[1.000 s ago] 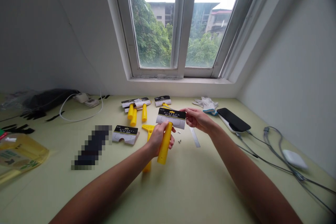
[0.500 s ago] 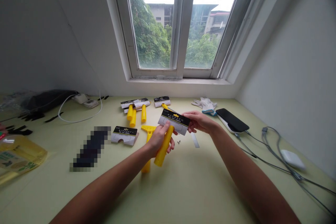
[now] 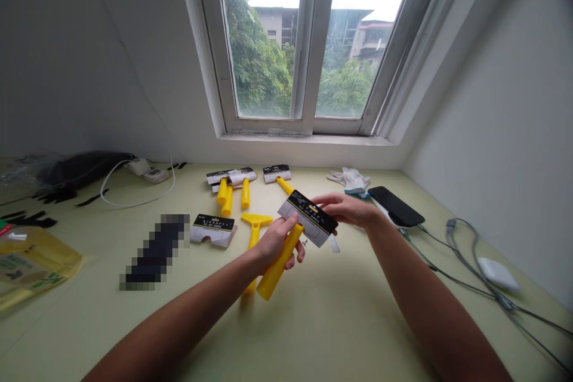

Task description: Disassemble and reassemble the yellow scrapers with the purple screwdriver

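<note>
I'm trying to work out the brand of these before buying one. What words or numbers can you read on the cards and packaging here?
Nothing here can be read for certain.
The card in the right hand: print on its black band, too small to read.
The card lying further left: too small to read.
The cards nearest the window: too small to read.
The yellow packet at far left: green print, too blurred to read.

From my remote view, the left hand (image 3: pixel 276 245) sits at centre frame, wrapped around a bright yellow plastic scraper handle (image 3: pixel 276 273) that slants toward the lower left. The right hand (image 3: pixel 345 209) pinches the far edge of a white-and-black cardboard sleeve (image 3: pixel 308 221) (its print is too small for me to read), which meets the handle's upper end.
</note>
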Tool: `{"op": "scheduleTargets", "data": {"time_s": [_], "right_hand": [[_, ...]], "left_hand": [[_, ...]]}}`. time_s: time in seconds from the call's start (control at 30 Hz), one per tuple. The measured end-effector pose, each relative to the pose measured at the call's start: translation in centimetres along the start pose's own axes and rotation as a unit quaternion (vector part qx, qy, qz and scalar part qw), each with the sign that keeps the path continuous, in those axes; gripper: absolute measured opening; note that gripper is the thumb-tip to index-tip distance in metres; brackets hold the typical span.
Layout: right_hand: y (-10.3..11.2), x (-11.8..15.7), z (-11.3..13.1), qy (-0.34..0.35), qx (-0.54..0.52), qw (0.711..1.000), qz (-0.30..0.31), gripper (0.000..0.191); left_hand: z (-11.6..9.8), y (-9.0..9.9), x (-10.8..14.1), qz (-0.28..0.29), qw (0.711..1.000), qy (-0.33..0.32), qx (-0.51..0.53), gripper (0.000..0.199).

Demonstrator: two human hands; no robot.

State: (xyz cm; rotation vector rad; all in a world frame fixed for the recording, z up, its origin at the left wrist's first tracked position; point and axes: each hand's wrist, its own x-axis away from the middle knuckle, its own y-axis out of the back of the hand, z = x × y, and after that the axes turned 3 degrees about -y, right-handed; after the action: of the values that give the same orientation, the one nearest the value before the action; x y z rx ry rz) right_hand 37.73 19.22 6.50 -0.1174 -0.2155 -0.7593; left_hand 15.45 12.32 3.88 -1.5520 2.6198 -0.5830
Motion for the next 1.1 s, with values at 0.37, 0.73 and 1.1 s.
{"op": "scheduleTargets", "data": {"time_s": [0.37,0.73,1.1], "right_hand": [[-0.6,-1.0,-0.3,-0.009,-0.035,0.999,-0.031,0.049],[-1.6,-2.1,-0.1,0.014,-0.051,0.995,-0.086,0.031],[-1.5,-1.9,0.0,0.038,-0.104,0.984,-0.142,0.021]], "left_hand": [[0.9,1.2,-1.0,-0.028,0.998,-0.038,0.04,0.043],[1.1,1.2,-1.1,-0.022,0.997,-0.063,0.033,0.042],[1.5,1.3,-1.0,-0.091,0.99,-0.11,0.015,0.038]]}}
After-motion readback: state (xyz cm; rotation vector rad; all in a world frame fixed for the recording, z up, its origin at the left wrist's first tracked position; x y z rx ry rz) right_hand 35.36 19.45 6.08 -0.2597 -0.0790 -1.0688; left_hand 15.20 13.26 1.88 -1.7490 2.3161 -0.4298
